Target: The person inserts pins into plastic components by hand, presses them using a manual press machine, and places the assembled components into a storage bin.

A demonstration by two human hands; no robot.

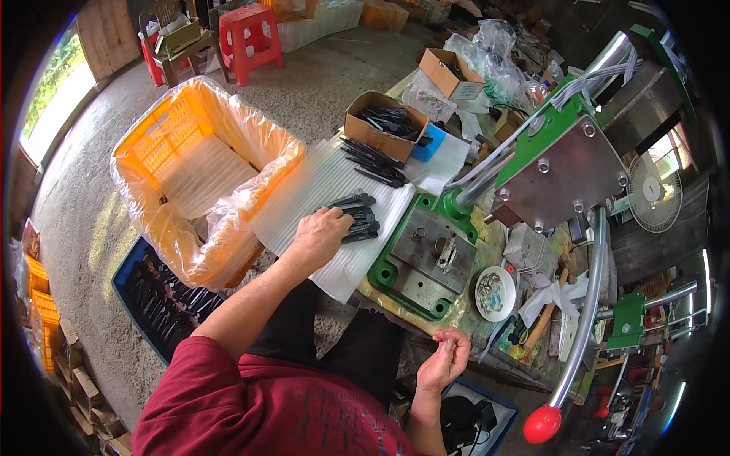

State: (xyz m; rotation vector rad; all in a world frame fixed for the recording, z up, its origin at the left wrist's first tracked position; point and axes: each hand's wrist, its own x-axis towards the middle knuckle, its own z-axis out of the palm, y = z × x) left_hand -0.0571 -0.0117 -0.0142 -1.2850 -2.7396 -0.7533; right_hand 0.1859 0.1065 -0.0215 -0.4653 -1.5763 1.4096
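Nearest the camera, the person's right hand (445,359) is hanging loosely curled at the edge of the workbench (464,308), fingers bent inward but closing on nothing that can be made out; whether something tiny is pinched there cannot be told. It is waiting close to the green-framed press (559,171), whose long lever with a red knob (542,423) is hanging down just beside it, within easy reach.

A little further out, the left hand (319,235) is lying palm down on a small stack of black handle-like parts (357,216), fingers spread and curling over them, seemingly gathering them rather than lifting. The parts are resting on a white ribbed foam sheet (319,186), probably laid there to cushion them and keep them together. The press's grey die plate (430,254) is sitting just right of the sheet, with a small white dish of metal bits (494,292) beside it.

Beyond, more black parts (372,159) are lying loose on the sheet, next to an open cardboard box (380,121) holding others. To the left, an orange crate lined with clear plastic (201,171) is standing beside the sheet. Far back, red stools (247,38) are standing on the concrete floor.
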